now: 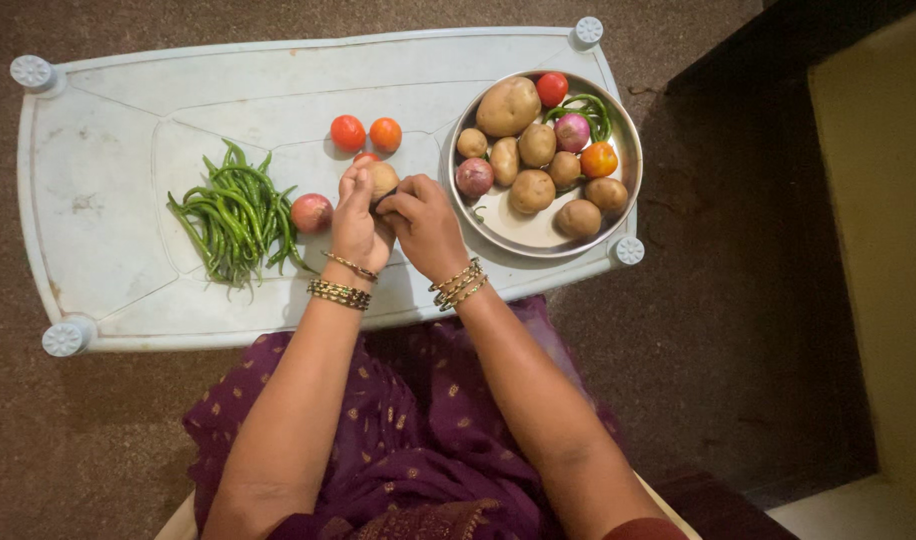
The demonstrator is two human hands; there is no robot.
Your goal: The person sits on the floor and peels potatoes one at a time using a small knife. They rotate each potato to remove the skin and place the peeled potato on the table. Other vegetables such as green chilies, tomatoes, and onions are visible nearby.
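At the centre of the head view, both hands meet over a pale plastic table (128, 120). The left hand (358, 225) is curled around a small potato (383, 178), fingers closed on its side, while the right hand (423, 222) pinches in against the same potato from three o'clock; whether it holds a tool I cannot tell. The potato sits just above the tabletop, between the two thumbs. At nine o'clock from the hands lies a red onion (311, 212), touching a heap of green beans (236, 212). At twelve o'clock sit two tomatoes (366, 133), with a third red one peeking out just behind the potato. At two o'clock a steel plate (538, 235) holds more potatoes, onions, tomatoes and a few beans. By the look of it, the potato is being worked or checked in hand; any next move calls for a steady grip from the left hand as the right shifts.
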